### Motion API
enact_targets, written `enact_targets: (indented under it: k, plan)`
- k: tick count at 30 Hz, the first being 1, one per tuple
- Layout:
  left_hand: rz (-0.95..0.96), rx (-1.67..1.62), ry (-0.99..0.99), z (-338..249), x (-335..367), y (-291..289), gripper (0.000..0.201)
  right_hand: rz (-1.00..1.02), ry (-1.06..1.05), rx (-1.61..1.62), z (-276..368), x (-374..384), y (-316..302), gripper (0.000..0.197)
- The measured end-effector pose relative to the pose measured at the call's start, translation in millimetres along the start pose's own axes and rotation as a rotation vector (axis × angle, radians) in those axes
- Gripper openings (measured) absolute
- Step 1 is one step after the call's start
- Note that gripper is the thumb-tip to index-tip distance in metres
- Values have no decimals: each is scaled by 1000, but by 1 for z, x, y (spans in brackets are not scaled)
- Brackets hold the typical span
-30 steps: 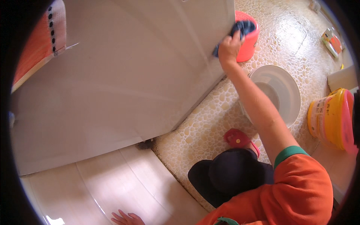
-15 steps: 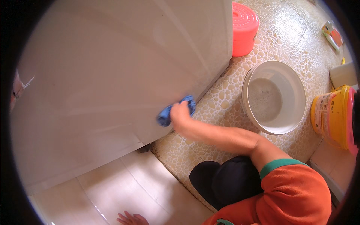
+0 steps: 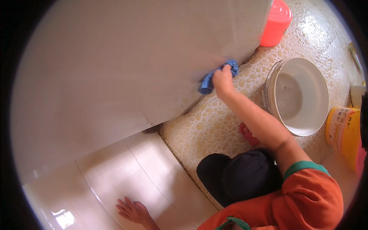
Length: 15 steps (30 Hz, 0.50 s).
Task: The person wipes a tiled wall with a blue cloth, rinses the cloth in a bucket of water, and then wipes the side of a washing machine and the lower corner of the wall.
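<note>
My right hand (image 3: 223, 81) is closed around a crumpled blue cloth (image 3: 207, 84). It presses the cloth against the lower part of a large smooth white panel (image 3: 126, 69), close to where the panel ends above the pebble-patterned floor. My left hand (image 3: 133, 211) is spread with fingers apart over pale glossy tiles (image 3: 103, 168), and seems to rest on them. It holds nothing. On the floor to the right of my right forearm stands a white bucket (image 3: 320, 90) with greyish, cloudy water at its bottom.
A coral-red plastic stool (image 3: 276, 27) stands beyond the panel's far edge. At the right is a yellow bucket (image 3: 339, 124) with a pink part. A slipper, red (image 3: 248, 134), shows under my right arm. The pebble-patterned floor (image 3: 199, 132) looks wet and shiny farther back.
My right hand has slid the blue cloth along the panel, away from me and to the right. My left hand shows more fully now, and the view has shifted a little.
</note>
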<state>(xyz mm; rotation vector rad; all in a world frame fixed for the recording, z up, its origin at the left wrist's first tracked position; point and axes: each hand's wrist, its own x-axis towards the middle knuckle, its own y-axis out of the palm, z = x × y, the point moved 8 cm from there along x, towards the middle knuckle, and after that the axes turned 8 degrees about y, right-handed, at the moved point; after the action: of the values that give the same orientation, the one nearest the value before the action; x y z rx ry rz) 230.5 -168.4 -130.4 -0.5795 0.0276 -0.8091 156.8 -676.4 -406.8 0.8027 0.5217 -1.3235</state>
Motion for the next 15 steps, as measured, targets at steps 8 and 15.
enact_targets:
  k: [8, 15]
  plan:
    - [25, -1, -24, -5, 5, 2, 41, 126, 369, 259, -130, 100, 20, 38]
    - [21, -12, -11, -10, 1, 6, 42, 407, 699, 342, -154, -94, 119, 28]
